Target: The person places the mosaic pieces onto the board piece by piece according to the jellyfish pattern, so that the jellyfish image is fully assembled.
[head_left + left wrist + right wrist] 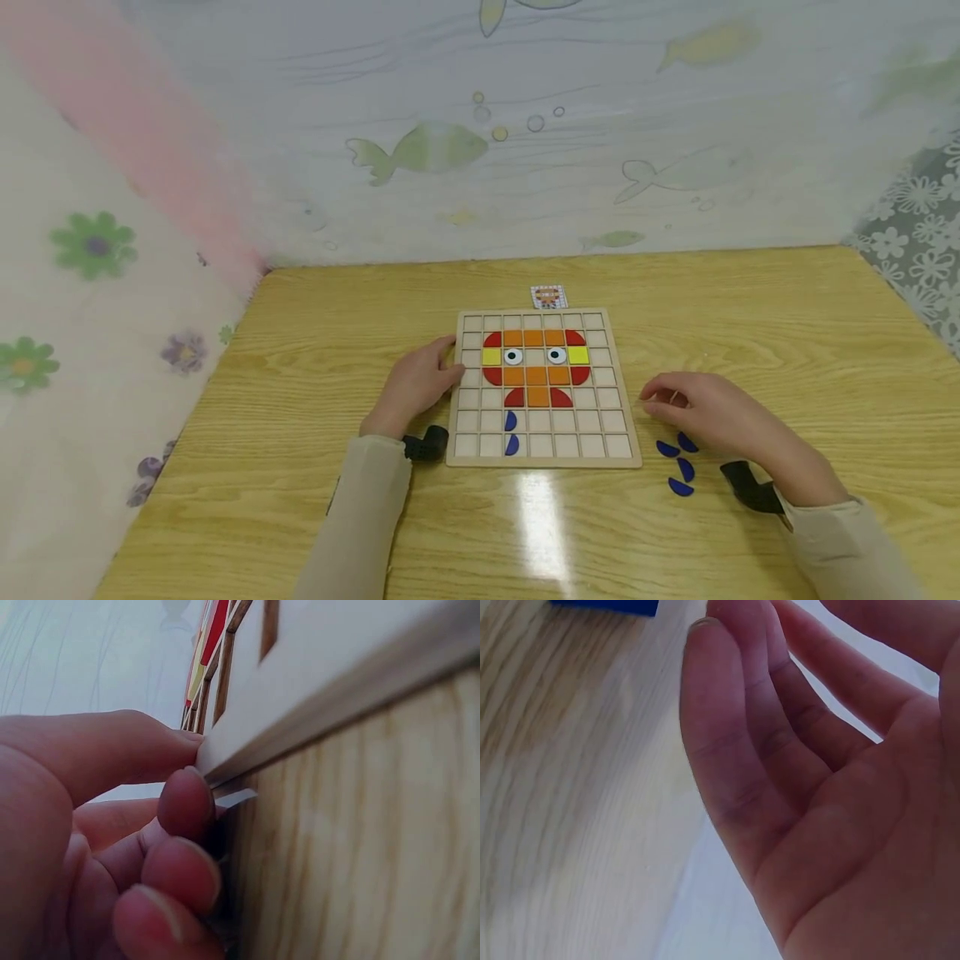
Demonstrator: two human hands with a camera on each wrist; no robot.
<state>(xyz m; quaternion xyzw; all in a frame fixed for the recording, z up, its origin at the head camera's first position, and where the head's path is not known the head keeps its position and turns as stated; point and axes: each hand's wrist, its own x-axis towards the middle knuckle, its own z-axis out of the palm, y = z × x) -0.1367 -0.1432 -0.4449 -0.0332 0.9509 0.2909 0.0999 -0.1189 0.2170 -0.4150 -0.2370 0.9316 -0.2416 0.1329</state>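
A square wooden grid board (618,421) lies on the table, bearing a figure of red, orange and yellow tiles with two eye discs (556,355). Two blue half-round pieces (512,445) sit in lower cells of the board. My left hand (420,379) holds the board's left edge; in the left wrist view, the thumb (169,742) lies at the edge with the fingertips just below. Right of the board hovers my right hand (701,408), its fingers loosely curved and no piece showing in it. Several blue half-round pieces (686,469) lie beneath and beside it.
A small picture card (550,297) lies at the board's far edge. The wooden table (337,333) meets a wall painted with fish (442,148) at the back and a flowered wall (93,244) on the left. Black wrist cameras (752,487) sit at both cuffs.
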